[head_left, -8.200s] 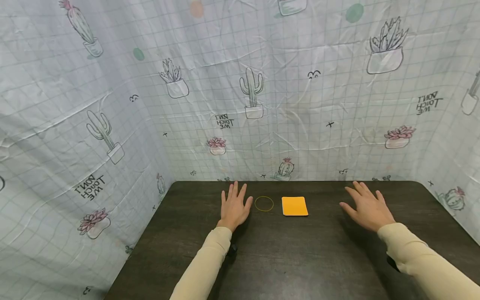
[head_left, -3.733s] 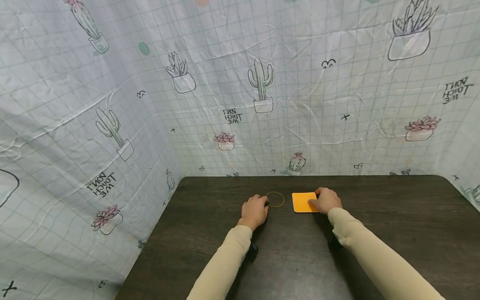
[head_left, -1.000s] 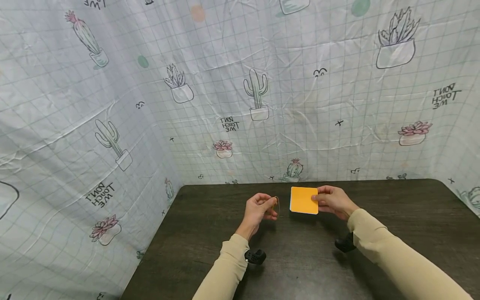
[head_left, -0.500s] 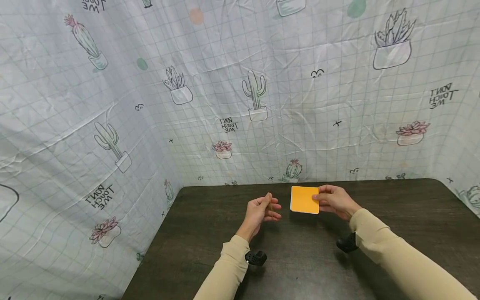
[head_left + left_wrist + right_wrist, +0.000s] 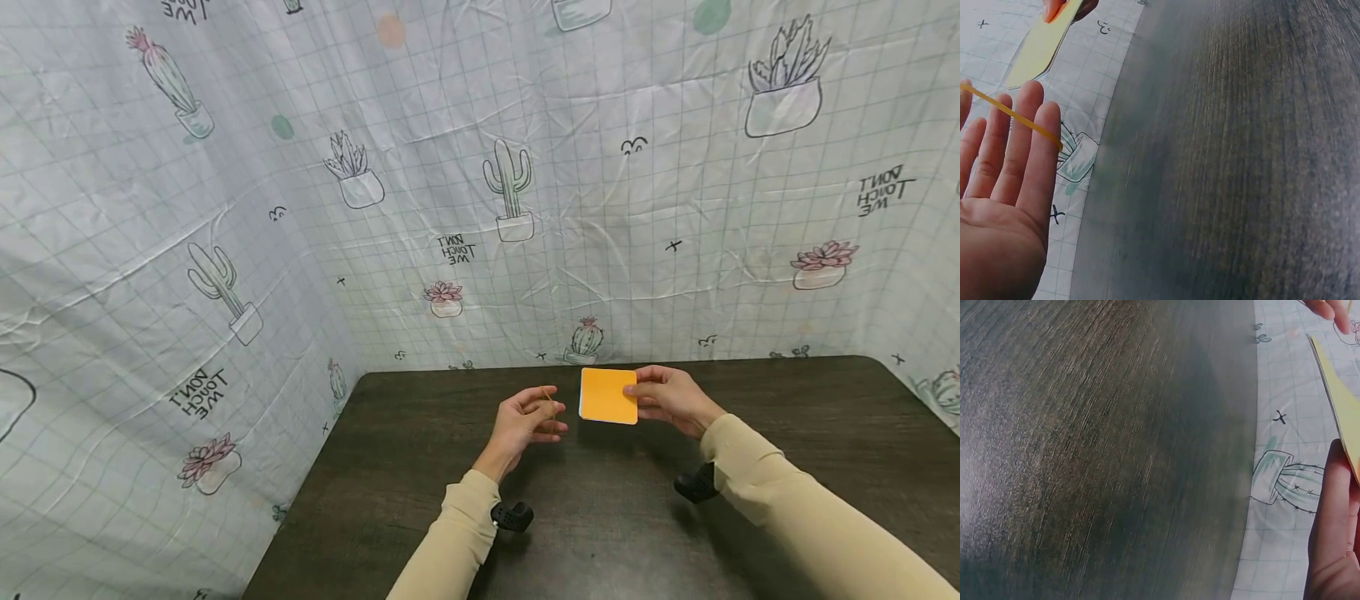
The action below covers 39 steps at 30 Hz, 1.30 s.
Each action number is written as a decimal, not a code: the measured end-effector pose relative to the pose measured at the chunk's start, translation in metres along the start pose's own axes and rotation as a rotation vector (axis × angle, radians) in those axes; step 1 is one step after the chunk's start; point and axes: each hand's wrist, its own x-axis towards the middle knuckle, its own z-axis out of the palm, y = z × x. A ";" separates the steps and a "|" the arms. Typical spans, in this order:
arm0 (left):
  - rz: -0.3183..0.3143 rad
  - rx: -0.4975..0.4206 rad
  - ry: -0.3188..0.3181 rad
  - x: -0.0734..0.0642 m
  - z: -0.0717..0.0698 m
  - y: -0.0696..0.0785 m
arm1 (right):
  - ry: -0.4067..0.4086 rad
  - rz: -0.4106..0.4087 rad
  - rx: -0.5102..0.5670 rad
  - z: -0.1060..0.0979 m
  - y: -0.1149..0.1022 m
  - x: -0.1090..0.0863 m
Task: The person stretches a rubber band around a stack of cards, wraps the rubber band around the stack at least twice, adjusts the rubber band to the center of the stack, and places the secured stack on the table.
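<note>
My left hand [image 5: 517, 425] is raised over the dark table, its thumb near the fingers. A thin yellow rubber band [image 5: 1015, 115] runs taut across its fingers in the left wrist view, and that hand holds it. To the right, my right hand [image 5: 675, 398] pinches a square orange card [image 5: 603, 396] by its right edge, thumb in front and fingers behind. The card has rounded corners and a pale edge, and it is tilted up with its face towards me. A small gap separates the card from the left fingertips.
The dark wood-grain table [image 5: 592, 517] ends at a white curtain [image 5: 420, 192] printed with cacti, which hangs behind it and along both sides. A black strap device [image 5: 512, 517] sits on the left wrist and another black device [image 5: 697, 483] on the right.
Both hands first lay apart; they then moved in, picked up the rubber band and the orange card, and raised them. Lately the left thumb and fingers have shifted, with the band between them.
</note>
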 end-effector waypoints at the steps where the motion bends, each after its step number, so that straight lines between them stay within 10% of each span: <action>1: 0.005 0.001 -0.005 0.000 0.000 0.001 | -0.002 -0.001 -0.001 0.000 0.000 0.000; 39: -0.003 0.035 -0.079 -0.003 0.006 0.009 | -0.045 -0.052 -0.013 0.014 -0.015 -0.007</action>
